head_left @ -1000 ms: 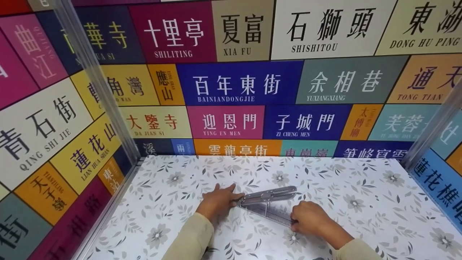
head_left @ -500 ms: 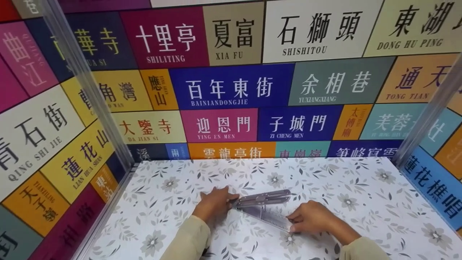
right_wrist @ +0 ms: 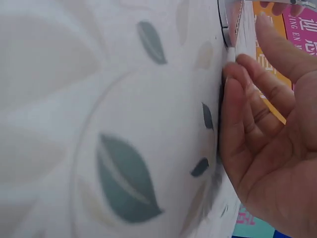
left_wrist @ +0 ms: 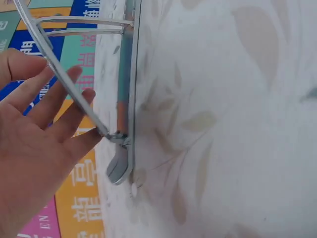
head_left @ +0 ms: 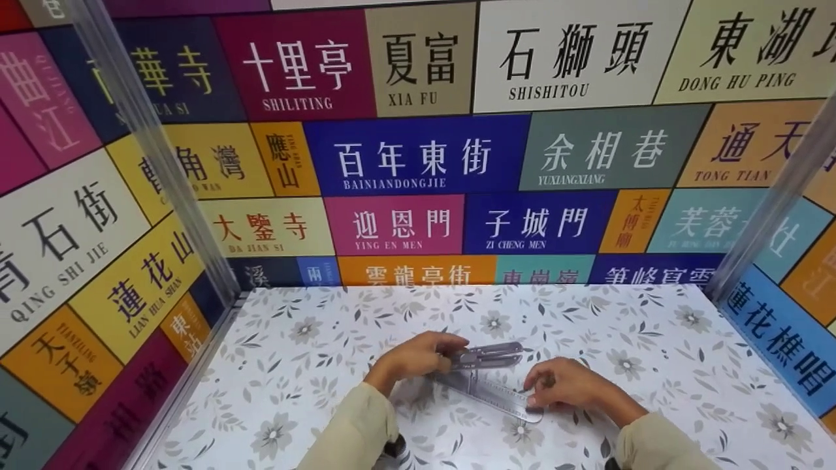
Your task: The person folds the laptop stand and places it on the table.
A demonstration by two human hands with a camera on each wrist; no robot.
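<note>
A hinged grey metal stand [head_left: 499, 395] lies on the patterned tabletop, its upper slotted arm tilted up from a flat base by a thin strut. Ruler-like marks run along the base. My left hand [head_left: 418, 356] is over the hinge end. In the left wrist view, spread left fingers [left_wrist: 59, 116] lie along the raised arm, and the little finger is near the hinge. My right hand [head_left: 565, 385] is beside the base's rounded far end, fingers loosely bent. The right wrist view shows nothing held in the right palm [right_wrist: 277, 163]; whether a fingertip touches the base, I cannot tell.
The white tabletop [head_left: 313, 385] has grey flowers and leaves. Behind it rises a wall [head_left: 418, 156] of coloured panels with Chinese lettering. Clear upright posts [head_left: 163, 156] stand at the table's back corners.
My left hand has moved right, from beside the hinge end to over it. The right fingers have loosened from the base's end, which now shows. The stand stays in place.
</note>
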